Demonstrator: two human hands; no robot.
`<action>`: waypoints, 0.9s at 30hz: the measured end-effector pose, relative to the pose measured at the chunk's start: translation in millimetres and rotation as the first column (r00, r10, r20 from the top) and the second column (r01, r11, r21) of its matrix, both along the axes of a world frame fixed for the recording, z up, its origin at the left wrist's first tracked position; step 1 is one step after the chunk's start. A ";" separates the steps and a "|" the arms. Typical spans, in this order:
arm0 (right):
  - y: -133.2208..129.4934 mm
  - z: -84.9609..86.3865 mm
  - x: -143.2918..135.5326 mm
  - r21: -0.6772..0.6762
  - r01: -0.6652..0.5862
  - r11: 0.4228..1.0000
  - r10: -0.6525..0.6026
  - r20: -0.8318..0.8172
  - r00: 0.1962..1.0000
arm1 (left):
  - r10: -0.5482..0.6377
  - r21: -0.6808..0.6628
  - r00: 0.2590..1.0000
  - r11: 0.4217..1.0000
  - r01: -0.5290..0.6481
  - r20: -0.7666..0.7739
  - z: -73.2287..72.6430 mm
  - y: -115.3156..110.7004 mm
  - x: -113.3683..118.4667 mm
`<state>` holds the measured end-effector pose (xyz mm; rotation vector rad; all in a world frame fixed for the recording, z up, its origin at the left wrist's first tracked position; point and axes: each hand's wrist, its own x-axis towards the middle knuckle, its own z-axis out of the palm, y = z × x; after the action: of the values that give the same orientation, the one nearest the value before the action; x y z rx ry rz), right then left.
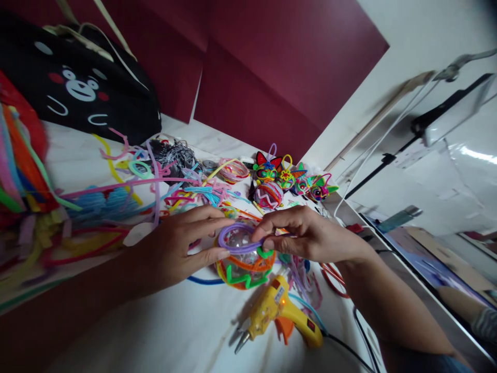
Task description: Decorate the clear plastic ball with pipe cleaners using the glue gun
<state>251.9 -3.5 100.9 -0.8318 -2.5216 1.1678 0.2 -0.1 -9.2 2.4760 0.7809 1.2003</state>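
A purple pipe cleaner (242,250) is bent into an oval loop above a clear ball (239,280). The ball is trimmed with orange, yellow and zigzag green pipe cleaners. On the loop's left side, my left hand (182,241) pinches it between thumb and fingers. My right hand (301,233) pinches the loop's right end, near a short green piece at the ball's top. Whether the loop touches the ball, I cannot tell. A yellow glue gun (274,305) lies just in front of the ball, its nozzle towards the lower left and a small orange light lit.
Loose pipe cleaners (194,191) clutter the table behind my hands. Several finished colourful ornaments (287,178) stand at the back. A black bag (89,98) sits at the back left, beside a bundle of bright pipe cleaners (23,160). A black cord (349,349) trails from the glue gun.
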 end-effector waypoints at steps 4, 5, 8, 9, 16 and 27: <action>0.3 1.9 -2.2 0.019 -0.018 1.000 0.018 0.016 1.000 | 0.012 -0.039 1.000 0.999 -0.012 -0.011 0.0 -1.7 -0.9; 0.2 2.6 -2.8 0.022 -0.024 0.999 0.023 0.019 1.000 | 0.015 -0.050 1.000 0.999 -0.015 -0.013 0.1 -2.4 -0.7; -0.3 4.9 -4.8 0.040 -0.033 0.999 0.031 0.052 0.998 | 0.036 -0.062 0.999 0.997 -0.037 -0.010 0.4 -4.5 0.6; -0.3 5.7 -5.4 0.049 -0.034 0.998 0.031 0.069 0.997 | 0.048 -0.062 0.999 0.997 -0.048 -0.009 0.3 -5.2 1.2; 0.2 8.0 -6.6 0.091 -0.063 0.994 0.053 0.112 0.992 | 0.079 -0.007 0.997 0.997 -0.079 0.002 -3.1 -7.7 5.0; 0.6 9.1 -5.5 0.080 -0.065 0.995 0.053 0.140 0.989 | 0.086 0.036 0.995 0.996 -0.084 -0.047 -5.1 -9.3 3.3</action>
<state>246.4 -2.8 110.0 -0.8486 -2.7037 1.0464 3.5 -9.4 -14.2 2.5313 0.8944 1.1961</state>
